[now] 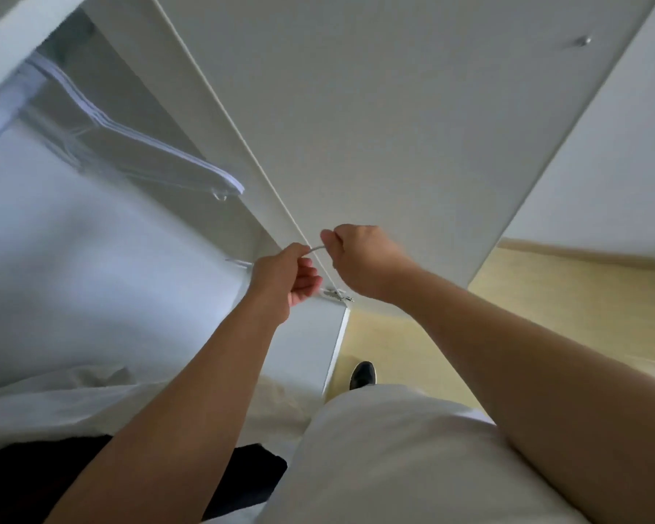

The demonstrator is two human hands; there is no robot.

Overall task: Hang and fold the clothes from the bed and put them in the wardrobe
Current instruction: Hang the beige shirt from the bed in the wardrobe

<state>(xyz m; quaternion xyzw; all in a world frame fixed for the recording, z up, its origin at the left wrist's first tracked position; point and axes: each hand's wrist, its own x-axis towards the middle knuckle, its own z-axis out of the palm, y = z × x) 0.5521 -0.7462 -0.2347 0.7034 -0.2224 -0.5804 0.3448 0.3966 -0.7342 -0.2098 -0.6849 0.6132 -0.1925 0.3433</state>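
Hanging step: we hold a thin grey hanger hook (316,248) w/ both hands.
Left hand (286,276) & right hand (360,259) each pinch it, fingers curled. White cloth (53,402), prob. the garment, sags below-left of the fingers. Next, we reckon: lift the hook up-left among the white plastic hangers (159,153). White wardrobe door (394,126) behind the fingers, beige floor (545,296) to their right.

Pale yellow floor (553,319), white wall (617,175).
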